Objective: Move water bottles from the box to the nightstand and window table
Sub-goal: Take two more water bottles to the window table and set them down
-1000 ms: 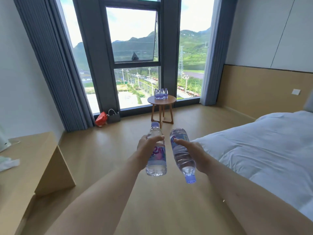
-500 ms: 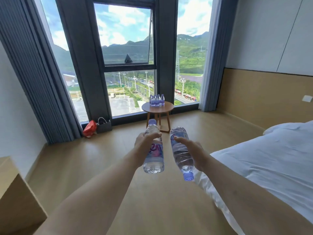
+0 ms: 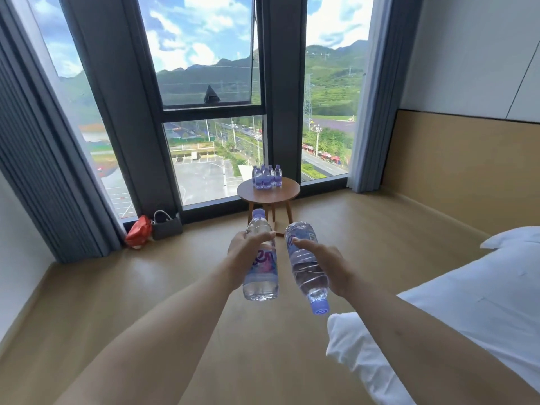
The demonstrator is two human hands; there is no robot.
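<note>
Carry step, judged mid-transfer. Left hand point(image 3: 248, 255) grips upright bottle point(image 3: 261, 267); right hand point(image 3: 327, 267) grips inverted bottle point(image 3: 306, 264), cap down. Window table point(image 3: 268, 192) lies well ahead of both grips, bearing a bottle cluster point(image 3: 266, 176). Next: close in, right the inverted one, set both beside the cluster.

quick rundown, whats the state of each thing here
left hand: grip closed on a bottle
left bottle: upright, cap on top
right hand: grip closed on a bottle
right bottle: inverted, cap down
table bottles: standing, clustered
round table: upright by window
upper window sash: tilted open
</note>
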